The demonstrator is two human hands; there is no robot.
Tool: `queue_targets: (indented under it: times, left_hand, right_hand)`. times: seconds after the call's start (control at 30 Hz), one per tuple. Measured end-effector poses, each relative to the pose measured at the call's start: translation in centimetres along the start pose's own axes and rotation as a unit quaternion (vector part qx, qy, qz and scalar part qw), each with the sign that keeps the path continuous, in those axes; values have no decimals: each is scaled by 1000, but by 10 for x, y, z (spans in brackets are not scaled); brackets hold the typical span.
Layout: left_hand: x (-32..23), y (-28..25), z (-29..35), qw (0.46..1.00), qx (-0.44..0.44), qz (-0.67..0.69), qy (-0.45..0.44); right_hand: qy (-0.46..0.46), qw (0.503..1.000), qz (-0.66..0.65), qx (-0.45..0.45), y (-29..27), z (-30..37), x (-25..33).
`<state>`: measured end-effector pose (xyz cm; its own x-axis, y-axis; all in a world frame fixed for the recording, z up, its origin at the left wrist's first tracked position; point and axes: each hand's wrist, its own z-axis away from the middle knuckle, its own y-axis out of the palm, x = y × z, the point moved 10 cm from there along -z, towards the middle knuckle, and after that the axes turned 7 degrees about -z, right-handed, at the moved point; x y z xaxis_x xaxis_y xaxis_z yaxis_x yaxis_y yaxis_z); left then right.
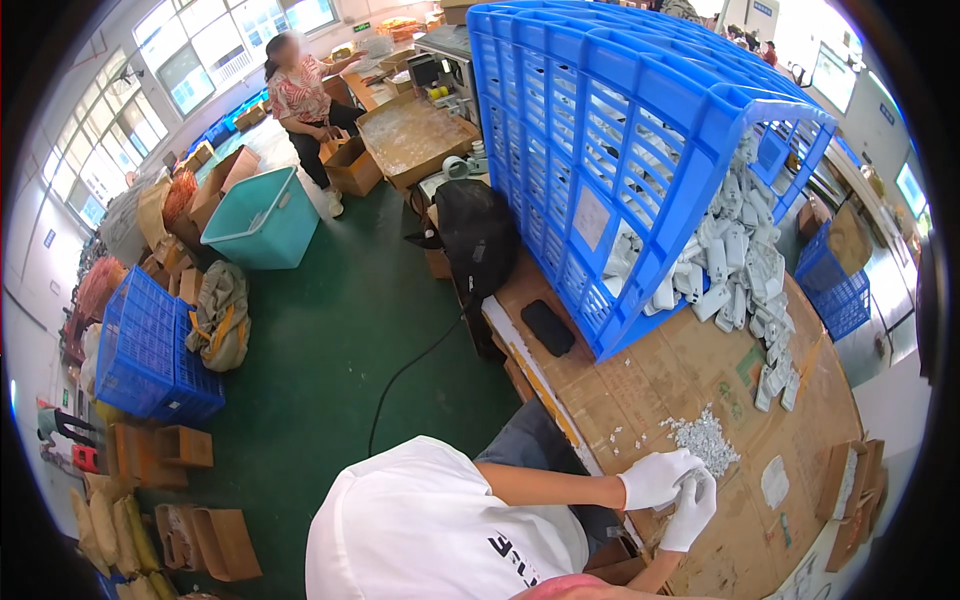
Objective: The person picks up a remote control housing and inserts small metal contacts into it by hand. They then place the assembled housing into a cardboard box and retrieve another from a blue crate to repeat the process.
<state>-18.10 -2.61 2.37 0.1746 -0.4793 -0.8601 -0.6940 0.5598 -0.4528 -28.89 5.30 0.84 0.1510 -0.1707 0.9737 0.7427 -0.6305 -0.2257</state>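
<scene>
Both my hands wear white gloves and meet close together over the cardboard-covered table. My left hand has its fingers curled in against those of my right hand. Whatever the closed fingers hold is hidden or too small to make out. Just beyond them lies a heap of small whitish parts, a few scattered to its left. Farther back, a big blue plastic crate rests tipped on its side. Many white, oblong plastic casings spill from its opening onto the table.
A black phone-like object lies near the table's left edge, by a black bag. At right stands an open cardboard box. A turquoise tub and blue crates are on the green floor. Another person stands at the back left.
</scene>
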Motion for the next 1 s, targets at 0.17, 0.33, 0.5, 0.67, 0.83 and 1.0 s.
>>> queue_targets:
  times: [0.17, 0.33, 0.5, 0.67, 0.83, 1.0]
  left_hand:
    - [0, 0, 0, 1000, 14, 7, -11]
    - [4, -2, -1, 997, 26, 75, -24]
    - [11, -1, -4, 996, 8, 72, -59]
    - [15, 0, -7, 997, 15, 57, -57]
    - [7, 0, -1, 998, 18, 12, -54]
    - [1, -1, 3, 998, 20, -3, -61]
  right_hand:
    - [55, 998, -9, 6, 2, 7, -11]
    - [-93, 986, 113, -76, -2, 20, 12]
    - [-89, 981, 158, -66, 6, 22, 20]
    - [-77, 980, 167, -82, 7, 22, 26]
    - [-69, 988, 127, -55, 9, 26, 19]
    - [-17, 997, 55, -41, 4, 26, 3]
